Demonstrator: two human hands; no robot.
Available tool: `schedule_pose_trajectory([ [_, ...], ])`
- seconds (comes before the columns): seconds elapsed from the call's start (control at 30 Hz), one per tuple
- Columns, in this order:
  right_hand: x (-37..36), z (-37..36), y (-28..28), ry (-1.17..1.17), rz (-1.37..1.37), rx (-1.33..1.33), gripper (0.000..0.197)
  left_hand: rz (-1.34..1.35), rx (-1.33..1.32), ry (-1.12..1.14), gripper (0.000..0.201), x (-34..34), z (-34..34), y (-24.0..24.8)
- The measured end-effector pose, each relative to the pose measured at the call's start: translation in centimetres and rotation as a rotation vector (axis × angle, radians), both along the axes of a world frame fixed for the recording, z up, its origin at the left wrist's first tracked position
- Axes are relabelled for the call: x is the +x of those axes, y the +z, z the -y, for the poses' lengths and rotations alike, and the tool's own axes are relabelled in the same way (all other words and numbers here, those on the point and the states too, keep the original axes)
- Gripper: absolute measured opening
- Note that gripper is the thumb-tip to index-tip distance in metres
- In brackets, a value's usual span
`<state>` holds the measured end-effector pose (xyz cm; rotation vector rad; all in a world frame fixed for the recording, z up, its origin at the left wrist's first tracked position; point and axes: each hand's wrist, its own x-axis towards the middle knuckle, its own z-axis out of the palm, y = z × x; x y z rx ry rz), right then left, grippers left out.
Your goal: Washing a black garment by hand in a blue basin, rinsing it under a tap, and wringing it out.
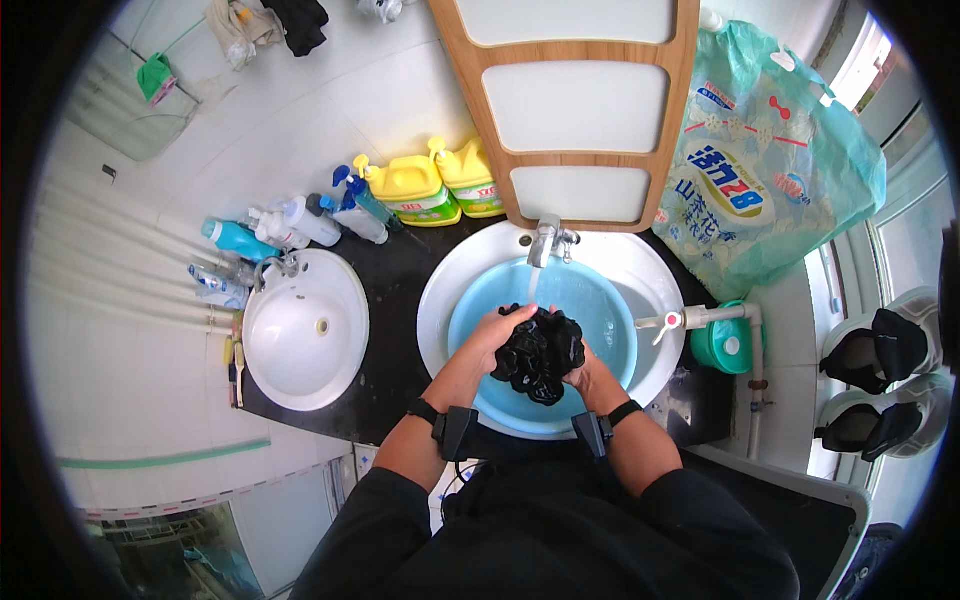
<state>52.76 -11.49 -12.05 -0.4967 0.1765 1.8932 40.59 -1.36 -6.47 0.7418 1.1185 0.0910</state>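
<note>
A bunched, wet-looking black cloth (540,362) is held between both hands over a light blue basin (612,325). My left hand (487,335) closes on its left side, thumb lying across the top. My right hand (586,368) grips the right side, its fingers mostly hidden by the cloth. The basin sits inside a white oval sink (655,275). Above the cloth, a silver faucet (543,242) lets a thin stream of water down into the basin.
Left on the dark counter (395,290) is a second white sink (300,365). Several bottles and yellow jugs (412,188) line the wall. At right are a valve pipe (695,318), a green tub (722,345), a large detergent bag (760,170) and shoes (880,350). A wood-framed panel (580,105) stands behind the faucet.
</note>
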Motion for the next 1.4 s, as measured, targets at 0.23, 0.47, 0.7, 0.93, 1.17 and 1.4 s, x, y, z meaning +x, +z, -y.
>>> schedule_pose_trajectory([
  [0.23,0.0,2.2,1.7,-0.039,0.161,0.047,0.059,0.141,0.026,0.174,0.068,1.1,2.5,2.5],
  [0.47,0.0,2.6,4.0,-0.230,0.477,-0.001,0.052,-0.113,0.447,0.005,0.065,1.5,2.9,-0.2],
  [0.7,3.8,4.4,0.7,-0.472,0.146,0.008,0.045,-0.861,1.292,-0.084,0.052,-4.4,1.7,2.7],
  [0.93,4.4,4.6,1.7,-0.497,0.115,-0.035,0.040,-0.432,0.673,0.043,0.041,-9.2,2.9,-1.9],
  [1.17,4.3,5.6,3.1,-0.483,0.141,0.063,0.041,-0.181,0.721,0.413,0.037,-7.7,4.2,-1.2],
  [1.4,4.9,7.2,2.9,-0.475,0.116,0.082,0.044,-0.266,1.011,0.312,0.038,-6.5,5.4,4.5],
])
